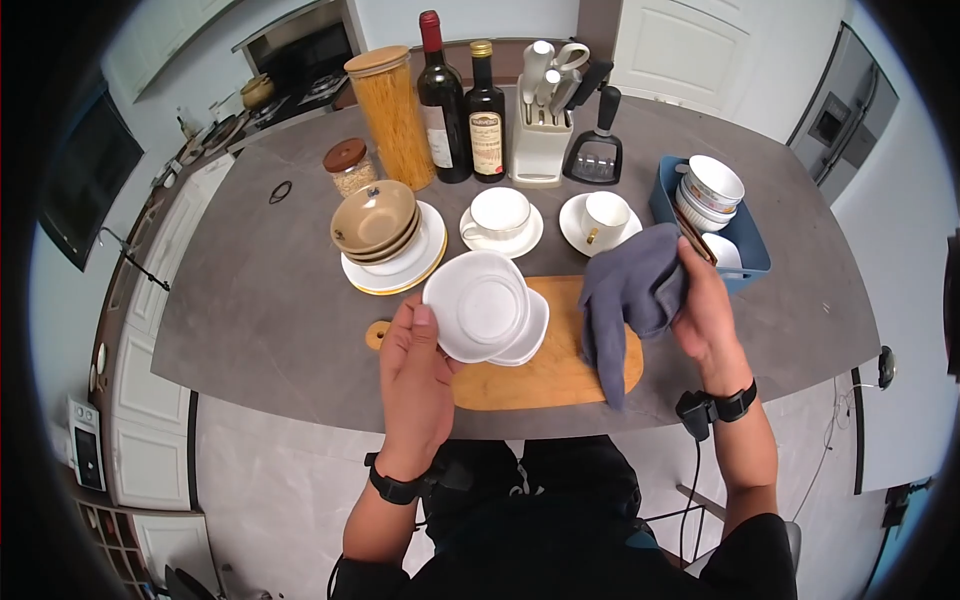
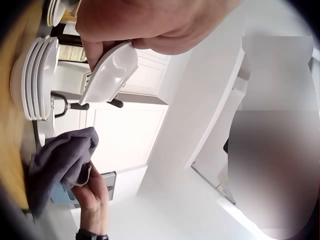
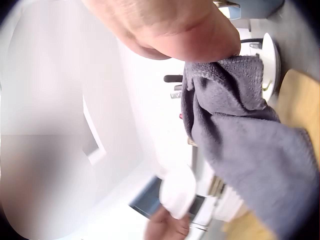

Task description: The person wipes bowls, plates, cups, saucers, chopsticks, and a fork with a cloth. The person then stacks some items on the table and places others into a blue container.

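Note:
Near the table's front, my left hand [image 1: 415, 385] pinches a small white dish [image 1: 478, 300] by its left edge, thumb on top, with the hollow side toward the head camera. In the left wrist view the dish [image 2: 112, 72] is raised and tilted. My right hand [image 1: 706, 312] grips a grey-purple cloth [image 1: 635, 280], which hangs in folds over the right part of a wooden cutting board [image 1: 540, 388]. A stack of similar white dishes [image 2: 35, 82] stands on the board; in the head view the held dish partly covers it.
Brown bowls [image 1: 370, 215] on white plates [image 1: 432, 245] stand at left, two cups [image 1: 499, 210] on saucers behind the board. A blue basket [image 1: 748, 262] of bowls is at right. Bottles [image 1: 487, 120], a spaghetti jar [image 1: 392, 120] and a knife block [image 1: 540, 150] line the back.

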Motion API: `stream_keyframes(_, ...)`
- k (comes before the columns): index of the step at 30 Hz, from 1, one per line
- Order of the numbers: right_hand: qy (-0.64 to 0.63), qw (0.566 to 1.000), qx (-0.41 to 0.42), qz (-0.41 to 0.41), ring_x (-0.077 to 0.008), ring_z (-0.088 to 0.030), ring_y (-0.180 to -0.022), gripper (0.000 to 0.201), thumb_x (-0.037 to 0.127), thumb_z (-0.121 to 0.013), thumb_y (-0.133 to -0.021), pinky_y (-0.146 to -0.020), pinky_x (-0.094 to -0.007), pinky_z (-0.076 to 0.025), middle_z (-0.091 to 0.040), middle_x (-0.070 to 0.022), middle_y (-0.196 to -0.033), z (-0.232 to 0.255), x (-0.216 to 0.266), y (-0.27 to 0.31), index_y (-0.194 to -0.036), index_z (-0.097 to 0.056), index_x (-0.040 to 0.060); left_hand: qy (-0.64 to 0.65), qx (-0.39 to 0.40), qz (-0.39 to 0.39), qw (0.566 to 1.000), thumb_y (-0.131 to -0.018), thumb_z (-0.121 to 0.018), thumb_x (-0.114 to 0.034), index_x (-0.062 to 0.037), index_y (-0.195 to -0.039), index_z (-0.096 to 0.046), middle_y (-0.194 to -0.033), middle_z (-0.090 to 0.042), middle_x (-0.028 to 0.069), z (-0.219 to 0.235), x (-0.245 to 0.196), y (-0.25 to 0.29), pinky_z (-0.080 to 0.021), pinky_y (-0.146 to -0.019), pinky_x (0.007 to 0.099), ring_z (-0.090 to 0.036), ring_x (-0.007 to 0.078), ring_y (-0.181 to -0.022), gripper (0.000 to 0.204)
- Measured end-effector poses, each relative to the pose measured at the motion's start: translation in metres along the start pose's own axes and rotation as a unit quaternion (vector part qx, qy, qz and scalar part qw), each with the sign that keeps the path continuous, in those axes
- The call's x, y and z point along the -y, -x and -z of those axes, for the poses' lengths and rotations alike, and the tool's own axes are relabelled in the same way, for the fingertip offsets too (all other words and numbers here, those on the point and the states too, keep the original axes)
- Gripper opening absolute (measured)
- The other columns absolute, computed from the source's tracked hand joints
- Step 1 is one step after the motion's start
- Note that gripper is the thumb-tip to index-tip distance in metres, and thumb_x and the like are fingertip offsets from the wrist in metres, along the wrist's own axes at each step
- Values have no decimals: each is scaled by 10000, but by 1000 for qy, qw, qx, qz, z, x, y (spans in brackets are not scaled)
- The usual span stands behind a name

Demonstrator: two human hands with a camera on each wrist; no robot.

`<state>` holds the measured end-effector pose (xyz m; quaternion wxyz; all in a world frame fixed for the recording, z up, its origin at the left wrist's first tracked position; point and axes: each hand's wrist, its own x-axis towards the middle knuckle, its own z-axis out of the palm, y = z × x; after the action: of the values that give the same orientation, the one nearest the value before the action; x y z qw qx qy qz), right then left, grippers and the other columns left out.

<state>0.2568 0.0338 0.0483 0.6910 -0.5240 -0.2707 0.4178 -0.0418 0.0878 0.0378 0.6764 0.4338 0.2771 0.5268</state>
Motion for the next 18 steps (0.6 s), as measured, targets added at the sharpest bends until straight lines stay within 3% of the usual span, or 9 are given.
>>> stream_keyframes(2, -209, 974, 37, -76, -194, -669, -1109, 396, 335, -548, -1060, -936, -331, -567, -651, -112, -1276, 5, 17, -1, -1260, -610, -1, 44, 2, 26, 999, -1111, -446, -298, -42, -1287, -545, -1219, -657, 50, -3, 0, -1, -544, -929, 300, -658, 113, -1071, 326)
stream_keyframes(4, -235, 969, 28, -64, -207, -686, -1093, 372, 300, -618, -1028, -932, -365, -587, -677, -109, -1229, 5, 28, 5, -1250, -612, 2, 70, -12, 21, 997, -1107, -456, -295, -44, -1303, -531, -1236, -654, 56, -6, 0, -2, -544, -958, 311, -654, 126, -1113, 327)
stream_keyframes(7, -49, 997, 58, -3, -153, -717, -907, 305, 126, -727, -936, -852, -308, -580, -731, -68, -1073, 1, 15, 4, -1202, -647, 0, 61, 21, 4, 998, -1097, -485, -268, -45, -1325, -516, -1268, -645, 62, 1, 4, -5, -542, -964, 310, -646, 130, -1139, 321)
stream_keyframes(10, 33, 995, 77, 54, -133, -696, -929, 268, 88, -713, -940, -840, -284, -564, -728, -70, -1036, 3, 15, 5, -1179, -648, -13, 21, 11, 13, 1000, -1083, -523, -212, -30, -1346, -497, -1220, -675, 69, -3, 1, -5, -535, -934, 297, -663, 128, -1091, 321)
stream_keyframes(12, 79, 991, 61, 92, -120, -700, -848, 147, 82, -722, -930, -785, -267, -553, -753, -66, -966, 1, 28, 7, -1034, -720, -23, -13, 28, 6, 999, -1071, -529, -168, -16, -1349, -489, -1212, -675, 74, 4, 6, -7, -534, -943, 303, -658, 133, -1110, 319)
stream_keyframes(14, 118, 982, 59, 138, -109, -693, -850, 192, 111, -731, -934, -776, -260, -547, -753, -64, -965, -2, 39, 8, -1061, -720, -32, -46, 52, -3, 998, -1060, -535, -124, -1, -1352, -482, -1205, -676, 79, 9, 12, -8, -533, -953, 310, -652, 138, -1129, 321)
stream_keyframes(16, 157, 973, 53, 160, -102, -687, -842, 203, 129, -732, -939, -770, -254, -542, -751, -58, -957, -7, 49, 10, -1059, -722, -35, -287, 78, -118, 947, -1038, -557, -82, -14, -1279, -540, -1153, -701, 71, 6, 16, -7, -529, -947, 317, -657, 142, -1111, 251)
stream_keyframes(17, 199, 962, 48, 182, -96, -680, -833, 216, 146, -732, -944, -764, -249, -537, -749, -53, -950, -9, 53, 11, -1057, -724, -38, -446, 69, -196, 871, -966, -570, 9, -27, -1171, -612, -1074, -729, 119, -3, 8, -4, -527, -944, 351, -711, 248, -1004, 213)
stream_keyframes(18, 199, 962, 47, 183, -96, -680, -833, 216, 146, -732, -944, -764, -249, -537, -749, -53, -950, -11, 55, 10, -1057, -724, -38, -445, 71, -196, 871, -966, -570, 9, -27, -1171, -612, -1074, -729, 119, -3, 9, -4, -527, -944, 351, -711, 248, -1004, 213)
